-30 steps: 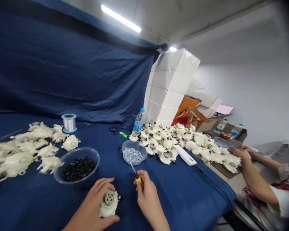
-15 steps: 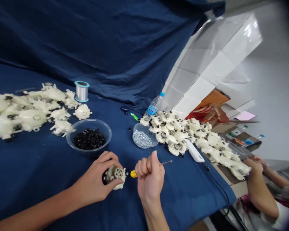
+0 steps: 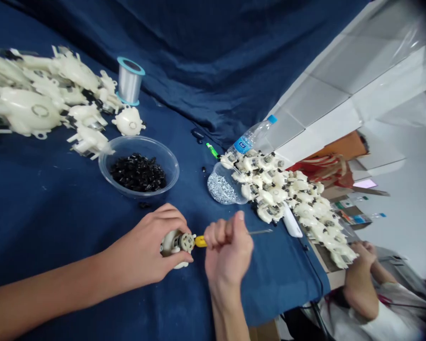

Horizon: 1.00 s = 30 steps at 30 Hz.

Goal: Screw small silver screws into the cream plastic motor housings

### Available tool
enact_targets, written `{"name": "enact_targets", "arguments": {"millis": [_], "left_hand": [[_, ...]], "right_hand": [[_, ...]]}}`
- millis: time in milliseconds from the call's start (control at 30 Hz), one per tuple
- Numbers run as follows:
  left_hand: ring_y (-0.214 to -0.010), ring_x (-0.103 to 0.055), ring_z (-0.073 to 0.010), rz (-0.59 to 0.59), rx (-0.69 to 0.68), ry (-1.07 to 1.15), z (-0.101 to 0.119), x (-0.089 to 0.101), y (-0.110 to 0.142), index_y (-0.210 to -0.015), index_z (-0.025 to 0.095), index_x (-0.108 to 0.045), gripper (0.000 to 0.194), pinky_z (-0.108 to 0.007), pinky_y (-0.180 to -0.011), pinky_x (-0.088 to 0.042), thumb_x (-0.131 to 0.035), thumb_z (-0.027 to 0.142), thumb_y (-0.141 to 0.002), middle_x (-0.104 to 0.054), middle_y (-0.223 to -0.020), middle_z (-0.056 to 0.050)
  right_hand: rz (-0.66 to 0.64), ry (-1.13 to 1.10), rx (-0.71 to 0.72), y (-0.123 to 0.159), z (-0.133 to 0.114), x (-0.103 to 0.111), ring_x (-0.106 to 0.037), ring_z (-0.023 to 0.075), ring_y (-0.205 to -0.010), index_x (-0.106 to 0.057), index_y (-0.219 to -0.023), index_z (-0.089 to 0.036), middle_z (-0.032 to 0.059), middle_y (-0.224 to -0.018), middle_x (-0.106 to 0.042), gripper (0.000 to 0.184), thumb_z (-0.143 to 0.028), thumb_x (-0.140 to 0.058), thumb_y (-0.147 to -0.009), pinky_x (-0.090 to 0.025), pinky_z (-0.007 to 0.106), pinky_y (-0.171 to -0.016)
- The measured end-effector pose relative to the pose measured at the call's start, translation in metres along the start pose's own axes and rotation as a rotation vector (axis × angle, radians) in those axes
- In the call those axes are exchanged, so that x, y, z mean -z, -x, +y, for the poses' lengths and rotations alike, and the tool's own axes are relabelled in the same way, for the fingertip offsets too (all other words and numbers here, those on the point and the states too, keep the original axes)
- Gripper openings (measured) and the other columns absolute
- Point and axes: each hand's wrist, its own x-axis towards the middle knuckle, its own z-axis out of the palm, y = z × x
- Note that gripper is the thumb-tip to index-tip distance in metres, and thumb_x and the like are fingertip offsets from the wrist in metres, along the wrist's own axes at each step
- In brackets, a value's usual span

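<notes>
My left hand (image 3: pixel 159 244) is closed around a cream plastic housing with a round, slotted motor end (image 3: pixel 187 242) facing right. My right hand (image 3: pixel 227 246) grips a screwdriver by its yellow handle (image 3: pixel 200 241), the thin metal shaft (image 3: pixel 261 231) pointing away to the right. The handle's butt end is at the motor end, apparently touching it. Behind my left hand stands a clear bowl (image 3: pixel 172 163) of small black parts (image 3: pixel 138 172). A smaller clear bowl (image 3: pixel 239 199) with silvery screws (image 3: pixel 222 189) is beyond my right hand.
Cream housings (image 3: pixel 31 111) are heaped at left, and more (image 3: pixel 270 184) at right. A wire spool (image 3: pixel 129 81), a water bottle (image 3: pixel 253 137), a green-handled item (image 3: pixel 212 150) and a white device (image 3: pixel 291 220) lie around. Another person's hands (image 3: pixel 362 255) are at far right.
My right hand has brought the screwdriver's handle end up to the motor. The housing in my left hand has tilted rightward. The camera view has shifted and turned.
</notes>
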Motion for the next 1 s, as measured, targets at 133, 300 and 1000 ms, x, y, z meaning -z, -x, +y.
{"name": "enact_targets", "arguments": {"millis": [133, 300, 1000], "left_hand": [[-0.095, -0.059, -0.0180, -0.032, -0.004, 0.011, 0.003, 0.002, 0.002, -0.088, 0.021, -0.068, 0.016, -0.031, -0.083, -0.049, -0.077, 0.016, -0.076, -0.066, -0.092, 0.001], [-0.092, -0.058, -0.0150, -0.052, 0.007, 0.012, 0.004, 0.002, 0.004, -0.085, 0.021, -0.065, 0.017, -0.028, -0.081, -0.047, -0.078, 0.014, -0.077, -0.064, -0.091, 0.004], [-0.090, -0.058, -0.0147, -0.109, 0.083, -0.017, 0.009, 0.005, 0.002, -0.085, 0.023, -0.066, 0.019, -0.028, -0.080, -0.045, -0.080, 0.016, -0.074, -0.064, -0.089, 0.006]], "right_hand": [[0.030, -0.009, 0.080, -0.001, 0.003, 0.000, -0.014, 0.0079, -0.041, -0.023, -0.054, -0.020, -0.0092, -0.047, -0.016, 0.057, -0.041, -0.053, -0.098, -0.025, 0.023, -0.039], [0.036, 0.003, 0.074, 0.001, 0.005, 0.000, -0.012, 0.0075, -0.041, -0.022, -0.055, -0.020, -0.0096, -0.047, -0.014, 0.057, -0.040, -0.050, -0.100, -0.023, 0.023, -0.039], [-0.039, 0.360, 0.219, -0.002, -0.014, -0.013, -0.014, 0.0069, -0.040, -0.026, -0.056, -0.023, -0.0117, -0.049, -0.014, 0.056, -0.051, -0.053, -0.096, -0.016, 0.026, -0.041]]}}
